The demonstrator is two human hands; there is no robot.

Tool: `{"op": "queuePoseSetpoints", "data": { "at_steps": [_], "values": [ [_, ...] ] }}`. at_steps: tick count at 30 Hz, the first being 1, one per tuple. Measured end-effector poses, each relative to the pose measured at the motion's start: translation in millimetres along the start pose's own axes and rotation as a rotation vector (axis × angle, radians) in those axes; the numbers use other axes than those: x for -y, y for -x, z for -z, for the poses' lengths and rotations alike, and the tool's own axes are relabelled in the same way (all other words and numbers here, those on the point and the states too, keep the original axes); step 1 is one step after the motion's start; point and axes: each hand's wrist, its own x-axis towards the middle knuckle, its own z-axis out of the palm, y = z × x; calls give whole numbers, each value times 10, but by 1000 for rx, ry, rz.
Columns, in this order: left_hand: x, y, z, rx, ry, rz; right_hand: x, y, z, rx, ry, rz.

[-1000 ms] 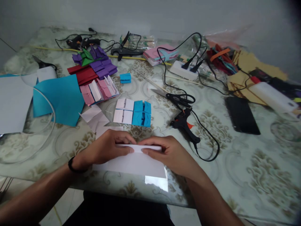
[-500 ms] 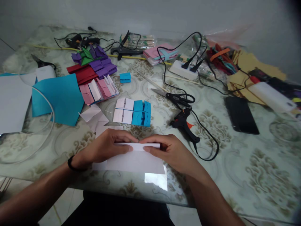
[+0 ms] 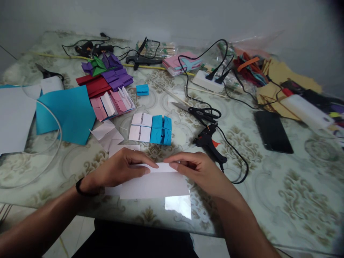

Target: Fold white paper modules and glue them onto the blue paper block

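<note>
A sheet of white paper (image 3: 154,186) lies near the front edge of the table, its far edge folded over in a narrow strip. My left hand (image 3: 122,167) is closed on the left part of that fold, thumb on the near side and fingers on the far side. At the right part of the fold, my right hand (image 3: 195,167) pinches the paper between thumb and fingers. Just beyond the hands lie folded white paper pieces (image 3: 140,128) beside folded blue paper pieces (image 3: 160,130). More white paper (image 3: 107,133) rests behind my left hand.
A black glue gun (image 3: 209,141) with its cord and black-handled scissors (image 3: 200,111) lie beyond my right hand. A phone (image 3: 273,131) is further right. A white power strip (image 3: 208,81) stands behind. Blue paper (image 3: 67,114) and a clear hoop (image 3: 59,132) lie left.
The folded strip lies flatter than before. My fingertips have drawn apart, the right hand shifting slightly right along the fold.
</note>
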Motion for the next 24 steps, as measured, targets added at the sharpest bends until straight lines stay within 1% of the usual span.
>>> {"op": "queuePoseSetpoints", "data": {
  "at_steps": [5, 11, 16, 20, 24],
  "values": [
    [1, 10, 14, 18, -18, -9, 8, 2, 51, -18, -51, 0],
    [10, 19, 40, 40, -26, -15, 3, 8, 72, 8, -98, -16],
    [15, 26, 39, 39, -39, -35, -11, 12, 75, 1, -70, -26],
    [-23, 19, -3, -4, -152, -79, -26, -6, -9, -39, 32, -23],
    [-53, 19, -63, -18, -237, -127, -34, -38, -165, -3, 111, -5]
  ]
}}
